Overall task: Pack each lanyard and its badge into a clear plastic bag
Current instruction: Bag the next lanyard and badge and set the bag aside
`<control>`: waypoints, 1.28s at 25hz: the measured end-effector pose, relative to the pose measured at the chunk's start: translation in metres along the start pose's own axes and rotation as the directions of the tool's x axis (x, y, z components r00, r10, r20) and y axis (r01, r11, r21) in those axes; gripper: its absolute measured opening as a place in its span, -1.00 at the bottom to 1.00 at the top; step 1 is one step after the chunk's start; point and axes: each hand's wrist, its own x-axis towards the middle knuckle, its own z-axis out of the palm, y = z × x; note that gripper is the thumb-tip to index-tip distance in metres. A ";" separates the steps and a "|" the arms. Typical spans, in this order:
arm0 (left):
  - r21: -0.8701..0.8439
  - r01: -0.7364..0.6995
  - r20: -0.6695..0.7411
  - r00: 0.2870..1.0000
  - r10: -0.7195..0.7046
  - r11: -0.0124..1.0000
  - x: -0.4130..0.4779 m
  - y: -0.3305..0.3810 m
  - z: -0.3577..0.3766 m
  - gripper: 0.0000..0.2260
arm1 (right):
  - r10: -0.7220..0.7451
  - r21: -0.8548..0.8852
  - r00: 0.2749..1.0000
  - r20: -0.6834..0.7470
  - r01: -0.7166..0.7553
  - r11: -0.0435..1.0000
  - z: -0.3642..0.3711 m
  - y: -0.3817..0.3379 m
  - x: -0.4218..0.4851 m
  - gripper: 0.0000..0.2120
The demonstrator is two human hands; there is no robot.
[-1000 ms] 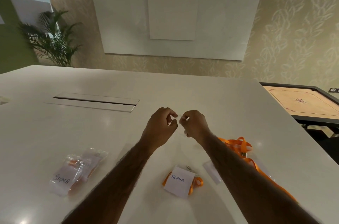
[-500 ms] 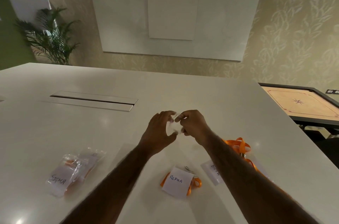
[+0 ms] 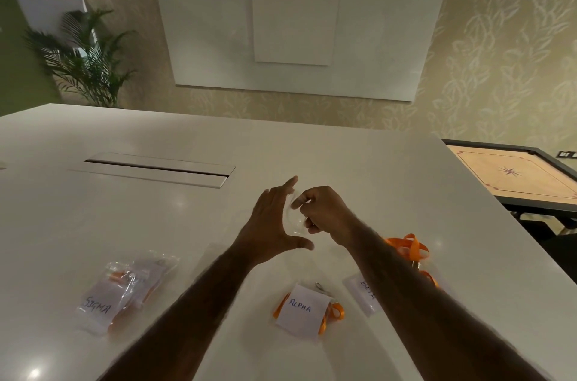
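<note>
the left hand [image 3: 273, 223] is spread, fingers straight and thumb wide, against a clear plastic bag [image 3: 295, 220] held above the white table [image 3: 374, 180]. the right hand [image 3: 324, 212] pinches the bag's edge with curled fingers. nearer the person lie the alpha badge [image 3: 301, 310], the beta badge [image 3: 365, 290] with its orange lanyard [image 3: 409, 251], and a packed sigma bag [image 3: 125, 290].

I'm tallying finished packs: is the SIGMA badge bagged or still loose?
Bagged: the SIGMA badge and its orange lanyard lie inside a crinkled clear plastic bag on the table.
</note>
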 end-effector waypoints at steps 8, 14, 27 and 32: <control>-0.121 0.062 0.014 0.998 -0.060 0.991 -0.003 -0.007 0.007 0.04 | -0.010 0.095 1.000 -0.005 0.010 0.995 0.003 0.005 -0.003 -0.90; -0.184 0.073 0.007 0.997 -0.073 0.980 -0.003 -0.012 0.011 -0.08 | -0.010 0.138 1.000 0.010 0.008 0.990 0.000 0.008 -0.004 -0.83; -0.281 0.020 -0.038 0.999 -0.032 0.960 -0.011 -0.023 0.000 -0.08 | 0.099 -0.575 0.898 0.429 0.187 0.797 -0.003 0.030 -0.031 -0.70; -0.266 -0.012 -0.054 0.999 -0.002 0.964 -0.008 -0.025 0.001 -0.02 | -0.485 -0.497 0.853 -0.194 0.341 0.798 -0.002 0.007 -0.038 -0.67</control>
